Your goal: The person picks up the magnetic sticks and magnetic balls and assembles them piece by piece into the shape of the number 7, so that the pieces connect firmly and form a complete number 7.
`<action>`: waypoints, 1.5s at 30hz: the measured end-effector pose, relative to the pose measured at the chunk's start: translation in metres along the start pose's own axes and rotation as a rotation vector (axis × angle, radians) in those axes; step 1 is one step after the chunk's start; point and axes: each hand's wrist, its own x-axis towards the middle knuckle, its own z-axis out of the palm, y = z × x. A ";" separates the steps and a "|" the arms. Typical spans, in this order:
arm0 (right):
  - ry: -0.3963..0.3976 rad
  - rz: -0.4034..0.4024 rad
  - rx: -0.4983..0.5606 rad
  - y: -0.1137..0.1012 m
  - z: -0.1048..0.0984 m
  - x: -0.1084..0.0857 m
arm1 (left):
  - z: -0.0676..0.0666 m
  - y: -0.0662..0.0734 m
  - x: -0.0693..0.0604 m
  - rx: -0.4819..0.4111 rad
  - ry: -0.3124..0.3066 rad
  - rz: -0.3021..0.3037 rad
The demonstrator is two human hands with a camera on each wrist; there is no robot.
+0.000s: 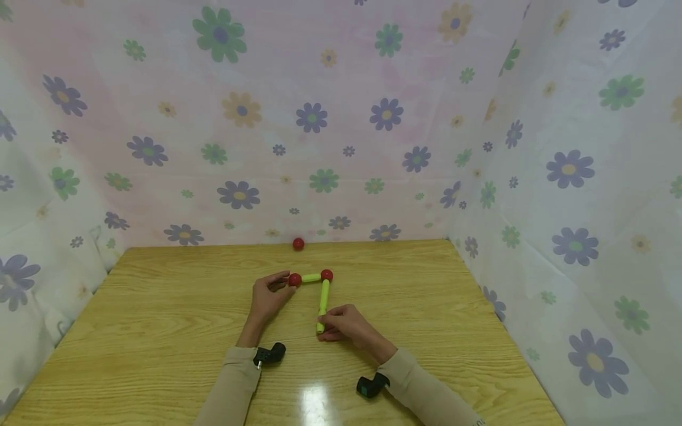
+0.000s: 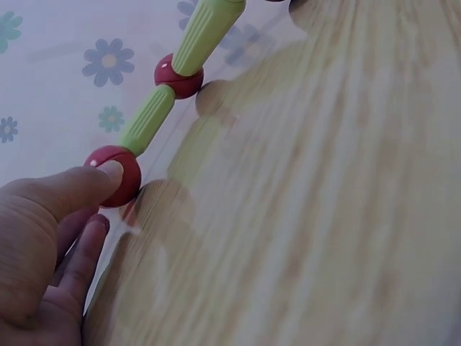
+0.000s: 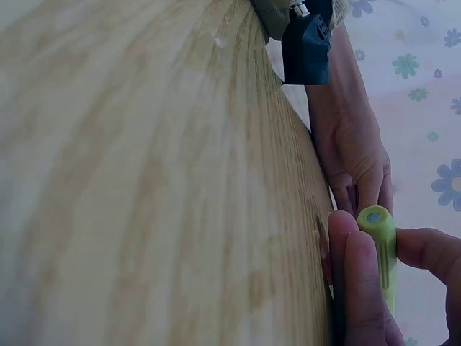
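A short yellow-green rod [image 1: 311, 277] joins two red balls on the wooden table. My left hand [image 1: 270, 300] pinches the left red ball [image 1: 295, 280] between thumb and fingers; the left wrist view shows the thumb [image 2: 90, 186] on it. From the right red ball [image 1: 327, 276] a longer yellow-green rod [image 1: 325, 294] runs toward me. My right hand [image 1: 346, 326] pinches this rod near its free end. In the right wrist view, the rod's end [image 3: 374, 216] has a round grey metal disc, with fingers on one side and the thumb on the other.
Another red ball [image 1: 298, 244] sits by the table's back edge, near the flowered curtain [image 1: 288, 165]. The wooden table [image 1: 426, 331] reaches out to both sides of the hands. A black device is strapped at each wrist, over beige sleeves [image 1: 229, 384].
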 end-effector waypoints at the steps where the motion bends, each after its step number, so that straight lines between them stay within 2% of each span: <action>1: 0.003 0.000 0.000 0.000 -0.001 0.000 | 0.000 0.000 0.000 0.002 0.002 -0.004; 9: 0.011 0.010 0.016 0.002 -0.003 0.001 | -0.004 0.000 0.004 -0.075 -0.002 0.015; 15: 0.000 0.002 0.016 0.003 -0.006 0.000 | -0.008 0.006 0.011 -0.059 -0.055 -0.065; 21: -0.002 -0.006 0.025 0.003 -0.009 -0.001 | -0.014 0.008 0.028 -0.036 -0.058 -0.052; 27: -0.019 -0.005 0.030 0.002 -0.010 0.000 | -0.021 0.002 0.045 -0.032 -0.066 -0.056; 31: -0.031 0.000 0.028 0.002 -0.011 0.001 | -0.022 0.000 0.055 -0.025 -0.048 -0.055; 37: -0.036 0.005 0.029 0.002 -0.011 0.001 | -0.017 0.005 0.068 0.023 -0.008 -0.077; 43: -0.041 0.000 0.033 0.001 -0.012 0.002 | -0.008 0.014 0.084 0.083 0.024 -0.041; 45: -0.045 0.003 0.039 0.001 -0.011 0.002 | -0.006 0.018 0.089 0.082 0.026 -0.051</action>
